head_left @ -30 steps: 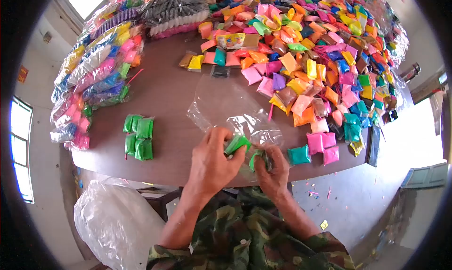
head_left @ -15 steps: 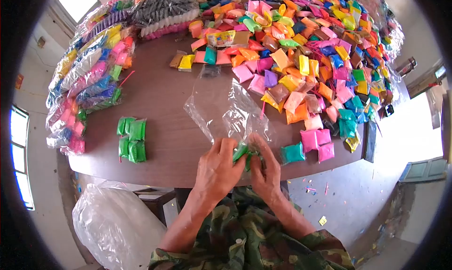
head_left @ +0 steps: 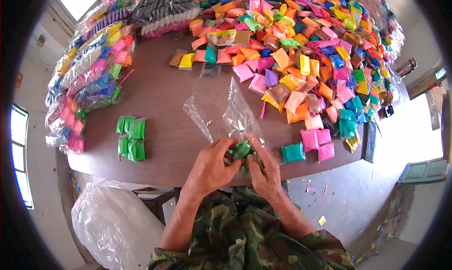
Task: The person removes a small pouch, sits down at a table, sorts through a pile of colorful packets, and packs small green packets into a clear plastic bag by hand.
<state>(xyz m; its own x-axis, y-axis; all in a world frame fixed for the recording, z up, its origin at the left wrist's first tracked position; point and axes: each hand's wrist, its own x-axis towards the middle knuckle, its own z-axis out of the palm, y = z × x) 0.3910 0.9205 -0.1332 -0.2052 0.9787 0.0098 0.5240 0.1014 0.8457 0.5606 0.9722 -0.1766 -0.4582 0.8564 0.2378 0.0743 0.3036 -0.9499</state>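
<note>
Lower centre of the frame, left hand (head_left: 211, 165) and right hand (head_left: 266, 176) pinch a green packet (head_left: 241, 150) between curled fingers at the near end of the bag (head_left: 244, 115), apparently fitting the two together, and the next move calls for steady, even fingers.

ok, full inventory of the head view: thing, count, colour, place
table: one, brown, centre
loose packets: many, mixed, heaped far right
wrapped packet bundles: many, mixed, left and far side
green packets: about four, green, table left
teal packet: one, teal, right of hands
pink packets: three, pink, beside teal
bag: one, clear, at hands
held packet: at least one, green, between hands
sack: one, whitish, lower left
floor scraps: several, mixed, right
shirt: one, camouflage, bottom
hands, left and right: two, bare, front
</note>
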